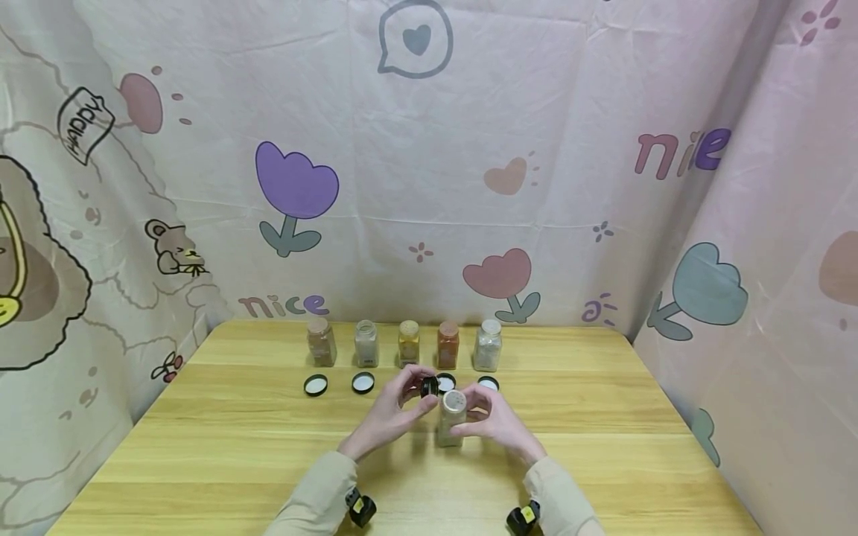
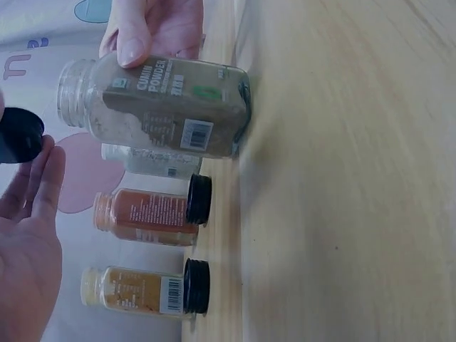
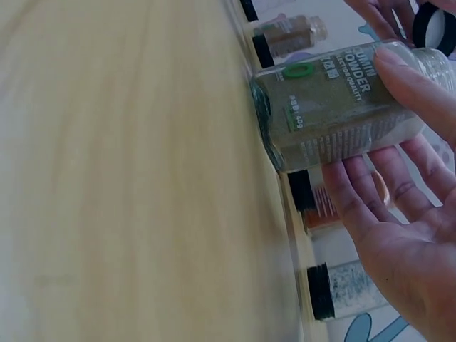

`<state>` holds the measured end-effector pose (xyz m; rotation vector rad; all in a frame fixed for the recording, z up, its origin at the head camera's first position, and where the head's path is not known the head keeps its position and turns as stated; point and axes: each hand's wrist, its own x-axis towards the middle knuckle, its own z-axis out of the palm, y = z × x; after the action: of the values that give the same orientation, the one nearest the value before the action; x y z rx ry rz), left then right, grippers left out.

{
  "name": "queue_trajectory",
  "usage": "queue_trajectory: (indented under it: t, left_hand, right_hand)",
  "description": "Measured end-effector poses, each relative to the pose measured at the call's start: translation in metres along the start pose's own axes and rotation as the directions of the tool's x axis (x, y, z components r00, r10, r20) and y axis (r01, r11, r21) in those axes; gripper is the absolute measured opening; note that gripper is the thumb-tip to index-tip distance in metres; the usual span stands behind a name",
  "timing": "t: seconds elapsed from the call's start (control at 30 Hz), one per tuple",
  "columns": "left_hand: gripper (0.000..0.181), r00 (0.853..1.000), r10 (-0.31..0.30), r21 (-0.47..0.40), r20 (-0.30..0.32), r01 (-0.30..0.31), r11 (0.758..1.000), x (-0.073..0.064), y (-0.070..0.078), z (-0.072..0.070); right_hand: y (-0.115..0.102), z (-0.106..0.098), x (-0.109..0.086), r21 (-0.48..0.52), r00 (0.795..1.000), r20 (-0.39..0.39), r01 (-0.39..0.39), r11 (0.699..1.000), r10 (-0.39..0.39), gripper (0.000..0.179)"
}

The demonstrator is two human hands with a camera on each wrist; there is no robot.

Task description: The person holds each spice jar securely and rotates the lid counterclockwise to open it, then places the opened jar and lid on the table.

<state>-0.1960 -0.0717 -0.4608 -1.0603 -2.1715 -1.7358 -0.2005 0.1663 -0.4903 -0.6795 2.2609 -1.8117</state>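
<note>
A clear glass jar of cumin powder [image 1: 451, 429] stands upright at the table's front middle, its lid off and its shaker top showing. My right hand [image 1: 494, 418] holds it from the right, with the thumb [image 3: 413, 85] on the label side and the fingers round the far side. To the left of the jar's neck, my left hand [image 1: 395, 408] pinches a black screw lid [image 2: 20, 135] between thumb and fingers. The lid is tilted on its side, apart from the jar. In the right wrist view, the white lining of this lid [image 3: 436, 30] shows.
Along the back edge stands a row of uncapped spice jars: brown [image 1: 322, 345], pale grey [image 1: 366, 347], yellow [image 1: 409, 345], red [image 1: 448, 348] and white [image 1: 487, 348]. Black lids lie in front, some at left [image 1: 316, 385], others partly behind the hands [image 1: 488, 383]. A printed curtain [image 1: 402, 246] hangs behind.
</note>
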Motion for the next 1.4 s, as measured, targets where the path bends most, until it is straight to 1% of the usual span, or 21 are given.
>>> queue_trajectory:
  t: [0.07,0.13,0.2,0.3,0.4,0.47,0.53,0.6,0.7,0.77,0.83,0.93,1.1,1.17,1.27,1.4]
  left_hand:
    - [0.036,0.999,0.036,0.041,0.006,-0.036,0.999,0.000,-0.001,0.000]
    - [0.035,0.999,0.054,0.074,0.010,-0.054,0.996,0.000,-0.002,0.001]
    - [0.034,0.999,0.043,0.076,0.010,-0.043,0.996,-0.001,-0.002,0.002]
    - [0.036,1.000,-0.004,0.046,0.015,0.003,0.999,-0.002,-0.002,0.003]
    - [0.041,0.999,-0.051,0.029,0.019,0.050,0.998,-0.003,-0.001,0.004]
    - [0.045,0.997,-0.070,0.029,0.023,0.069,0.997,-0.003,0.000,0.006]
    - [0.048,0.997,-0.072,0.031,0.032,0.071,0.997,-0.004,0.000,0.008]
    - [0.051,0.997,-0.059,0.027,0.046,0.058,0.998,-0.004,-0.001,0.010]
    - [0.052,0.996,-0.037,0.036,0.081,0.034,0.999,-0.005,-0.004,0.014]
    - [0.051,0.994,-0.038,0.036,0.107,0.034,0.999,-0.005,-0.006,0.016]
    - [0.050,0.990,-0.042,0.045,0.137,0.036,0.998,-0.005,-0.007,0.019]
    - [0.049,0.980,-0.065,0.063,0.186,0.054,0.997,-0.005,-0.009,0.022]
    - [0.049,0.964,-0.072,0.143,0.254,0.037,0.989,-0.005,-0.010,0.030]
    - [0.049,0.958,-0.080,0.160,0.274,0.037,0.986,-0.004,-0.011,0.033]
    - [0.050,0.947,-0.106,0.158,0.304,0.060,0.986,-0.004,-0.012,0.037]
    - [0.051,0.939,-0.139,0.180,0.316,0.085,0.980,-0.003,-0.013,0.044]
  right_hand:
    - [0.000,-0.002,-0.001,-0.002,1.000,-0.002,-0.012,1.000,0.011,0.049]
    - [-0.001,-0.005,-0.002,-0.005,1.000,0.001,-0.017,1.000,0.017,0.050]
    - [-0.001,-0.008,-0.003,-0.008,1.000,0.003,-0.024,1.000,0.024,0.050]
    - [-0.001,-0.013,-0.006,-0.018,1.000,0.009,-0.017,1.000,0.017,0.049]
    - [-0.001,-0.018,-0.007,-0.024,1.000,0.013,-0.009,1.000,0.009,0.049]
    - [0.000,-0.022,-0.009,-0.018,1.000,0.018,-0.013,1.000,0.013,0.050]
    - [0.000,-0.026,-0.010,-0.012,1.000,0.022,-0.018,1.000,0.018,0.051]
    - [0.001,-0.030,-0.011,-0.003,0.999,0.024,-0.028,1.000,0.028,0.053]
    - [0.002,-0.037,-0.012,-0.004,0.999,0.031,-0.026,1.000,0.026,0.054]
    - [0.003,-0.042,-0.013,-0.005,0.999,0.035,-0.025,1.000,0.025,0.054]
    - [0.005,-0.047,-0.014,-0.015,0.999,0.039,-0.020,1.000,0.021,0.054]
    - [0.006,-0.054,-0.016,-0.026,0.999,0.035,-0.028,0.999,0.029,0.053]
    - [0.008,-0.062,-0.017,-0.049,0.999,0.026,-0.038,0.998,0.039,0.052]
    - [0.008,-0.065,-0.018,-0.051,0.999,0.031,-0.033,0.998,0.034,0.052]
    - [0.007,-0.069,-0.018,-0.049,0.999,0.040,-0.022,0.999,0.024,0.053]
    - [0.007,-0.079,-0.020,-0.056,0.999,0.043,-0.027,0.998,0.030,0.053]
